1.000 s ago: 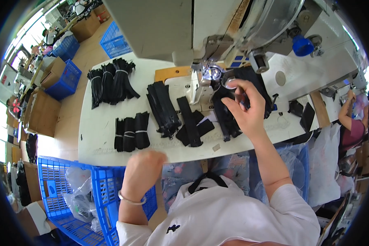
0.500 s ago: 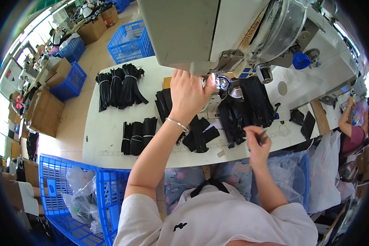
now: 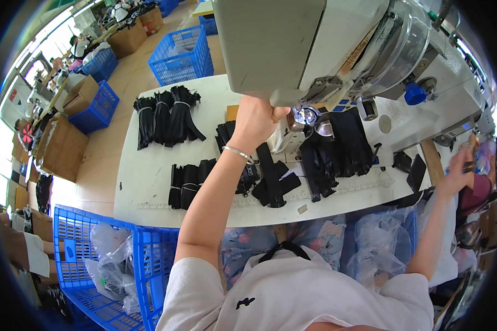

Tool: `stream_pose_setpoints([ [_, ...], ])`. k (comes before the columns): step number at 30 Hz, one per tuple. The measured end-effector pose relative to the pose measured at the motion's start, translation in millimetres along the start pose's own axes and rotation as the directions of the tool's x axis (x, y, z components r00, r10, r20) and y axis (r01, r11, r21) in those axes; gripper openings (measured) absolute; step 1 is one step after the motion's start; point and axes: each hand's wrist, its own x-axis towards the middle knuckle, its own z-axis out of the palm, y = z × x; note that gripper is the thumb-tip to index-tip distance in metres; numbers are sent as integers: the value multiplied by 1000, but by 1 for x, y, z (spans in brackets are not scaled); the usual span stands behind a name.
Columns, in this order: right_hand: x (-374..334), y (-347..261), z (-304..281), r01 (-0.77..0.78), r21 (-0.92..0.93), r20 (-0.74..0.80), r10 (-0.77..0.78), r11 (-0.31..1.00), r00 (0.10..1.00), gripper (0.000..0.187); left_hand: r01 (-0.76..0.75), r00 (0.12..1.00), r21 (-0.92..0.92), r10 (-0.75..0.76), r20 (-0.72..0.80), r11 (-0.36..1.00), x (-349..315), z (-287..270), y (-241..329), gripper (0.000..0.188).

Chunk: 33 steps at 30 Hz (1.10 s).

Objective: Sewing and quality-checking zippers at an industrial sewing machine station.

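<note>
My left hand (image 3: 255, 122), a bracelet at its wrist, is up against the head of the sewing machine (image 3: 270, 49). Its thumb points toward the shiny metal parts by the needle, and the curled fingers are partly hidden behind the machine head; what they grip cannot be made out. Black zipper strips (image 3: 271, 179) lie crossed below that hand, and a wider black bunch (image 3: 337, 151) is just right of the needle area. Off the table's right end, my right hand (image 3: 454, 172) is smeared by motion, with a small dark shape beside its fingers.
Tied black bundles (image 3: 170, 118) lie in two groups on the left of the white table (image 3: 143, 182). A blue crate (image 3: 94, 248) with clear plastic bags stands at front left, another blue crate (image 3: 181, 58) beyond the table. A co-worker's sleeve (image 3: 479, 190) is at far right.
My right hand has swung from the table's front edge far out to the right. My left hand stays at the machine, its fingers more curled. The whole view has shifted slightly.
</note>
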Motion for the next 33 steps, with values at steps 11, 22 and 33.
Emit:
stream_pose_setpoints([
  [11,219,95,-58,-342,-243,-11,350,908,937,63,22,882,-836,-404,-242,548,-34,33,61,28],
  [22,402,188,-121,-326,-554,149,476,766,867,58,-258,676,197,322,-663,946,-29,18,45,19],
  [33,252,128,-159,-199,-426,-95,175,882,980,53,-478,810,55,464,-359,877,-34,15,32,12],
])
